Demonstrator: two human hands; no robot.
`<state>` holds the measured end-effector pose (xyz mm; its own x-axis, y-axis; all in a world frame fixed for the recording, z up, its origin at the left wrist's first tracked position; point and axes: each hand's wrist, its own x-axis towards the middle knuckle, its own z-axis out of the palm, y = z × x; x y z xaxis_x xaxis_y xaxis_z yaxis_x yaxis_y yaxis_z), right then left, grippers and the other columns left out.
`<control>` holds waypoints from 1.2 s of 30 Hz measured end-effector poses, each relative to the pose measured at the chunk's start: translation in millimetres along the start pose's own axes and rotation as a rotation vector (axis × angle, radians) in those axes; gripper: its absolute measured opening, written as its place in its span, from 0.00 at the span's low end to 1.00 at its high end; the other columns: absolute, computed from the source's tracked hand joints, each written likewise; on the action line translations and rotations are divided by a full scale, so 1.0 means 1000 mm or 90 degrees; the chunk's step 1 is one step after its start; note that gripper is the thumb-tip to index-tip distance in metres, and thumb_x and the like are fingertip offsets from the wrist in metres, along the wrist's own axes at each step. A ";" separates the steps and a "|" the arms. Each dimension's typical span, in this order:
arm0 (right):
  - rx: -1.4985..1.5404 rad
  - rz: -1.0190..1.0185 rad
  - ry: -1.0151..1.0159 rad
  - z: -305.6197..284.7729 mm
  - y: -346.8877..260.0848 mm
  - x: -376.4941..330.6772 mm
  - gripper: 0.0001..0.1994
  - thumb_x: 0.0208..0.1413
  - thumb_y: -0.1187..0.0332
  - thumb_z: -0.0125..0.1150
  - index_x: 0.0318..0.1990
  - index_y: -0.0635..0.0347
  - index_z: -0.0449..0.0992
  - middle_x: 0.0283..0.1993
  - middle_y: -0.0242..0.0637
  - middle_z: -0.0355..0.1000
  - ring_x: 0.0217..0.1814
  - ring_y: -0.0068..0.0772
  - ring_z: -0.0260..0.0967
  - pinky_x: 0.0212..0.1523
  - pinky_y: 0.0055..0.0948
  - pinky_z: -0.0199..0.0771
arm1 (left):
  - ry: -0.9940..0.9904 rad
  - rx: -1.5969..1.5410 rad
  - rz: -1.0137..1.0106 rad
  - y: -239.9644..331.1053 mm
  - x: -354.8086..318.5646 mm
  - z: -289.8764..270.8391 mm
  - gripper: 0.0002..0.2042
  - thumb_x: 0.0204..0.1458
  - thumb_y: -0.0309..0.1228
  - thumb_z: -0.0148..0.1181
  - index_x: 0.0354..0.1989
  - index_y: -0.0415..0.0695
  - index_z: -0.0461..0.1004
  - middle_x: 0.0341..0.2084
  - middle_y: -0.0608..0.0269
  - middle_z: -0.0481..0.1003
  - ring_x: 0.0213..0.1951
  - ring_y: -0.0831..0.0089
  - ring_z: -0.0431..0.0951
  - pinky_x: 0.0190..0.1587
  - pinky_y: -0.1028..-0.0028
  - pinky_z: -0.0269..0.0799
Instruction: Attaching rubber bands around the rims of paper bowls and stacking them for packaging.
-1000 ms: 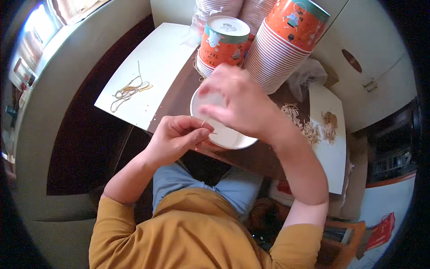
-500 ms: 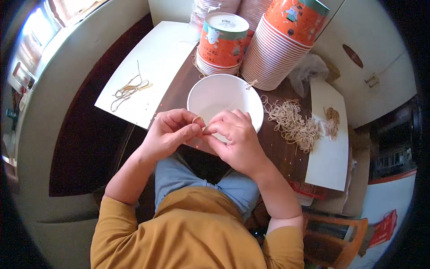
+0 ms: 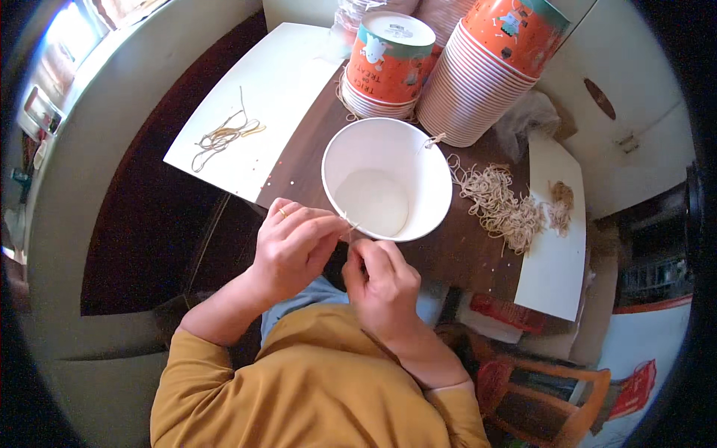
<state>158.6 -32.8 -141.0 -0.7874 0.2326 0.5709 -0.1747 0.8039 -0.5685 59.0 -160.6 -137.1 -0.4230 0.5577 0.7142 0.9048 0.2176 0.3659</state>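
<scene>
String runs short between my two sets of fingers at the near rim of the white paper cup. My left hand pinches one end, my right hand pinches the other just below. Beyond the cup on the counter, a heap of cut strings lies to the right.
</scene>
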 end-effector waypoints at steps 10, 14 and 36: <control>0.247 0.045 0.004 0.042 0.040 0.022 0.06 0.49 0.78 0.58 0.36 0.63 0.76 0.29 0.41 0.72 0.28 0.39 0.73 0.31 0.31 0.74 | 0.189 -0.877 -0.714 0.000 -0.015 0.024 0.04 0.53 0.22 0.59 0.36 0.37 0.73 0.32 0.55 0.79 0.31 0.72 0.79 0.35 0.77 0.74; 0.772 0.359 -0.182 0.035 0.034 0.029 0.09 0.57 0.75 0.54 0.42 0.70 0.77 0.36 0.33 0.77 0.33 0.21 0.72 0.39 0.23 0.74 | 0.193 -0.937 -0.721 -0.006 -0.019 0.014 0.03 0.53 0.22 0.58 0.36 0.39 0.73 0.31 0.56 0.78 0.32 0.73 0.79 0.34 0.77 0.73; 0.984 0.683 -0.055 0.059 0.037 0.015 0.07 0.53 0.65 0.59 0.39 0.49 0.79 0.37 0.21 0.76 0.34 0.16 0.68 0.34 0.19 0.60 | 0.131 -0.081 -0.198 0.004 -0.004 0.021 0.09 0.44 0.16 0.62 0.36 0.37 0.77 0.30 0.57 0.75 0.27 0.74 0.78 0.27 0.77 0.76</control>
<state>105.3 -31.6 -187.9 -0.9246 0.1708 -0.3406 0.0771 -0.7915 -0.6063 65.3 -145.0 -151.0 -0.6884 0.3063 0.6574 0.7243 0.2429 0.6453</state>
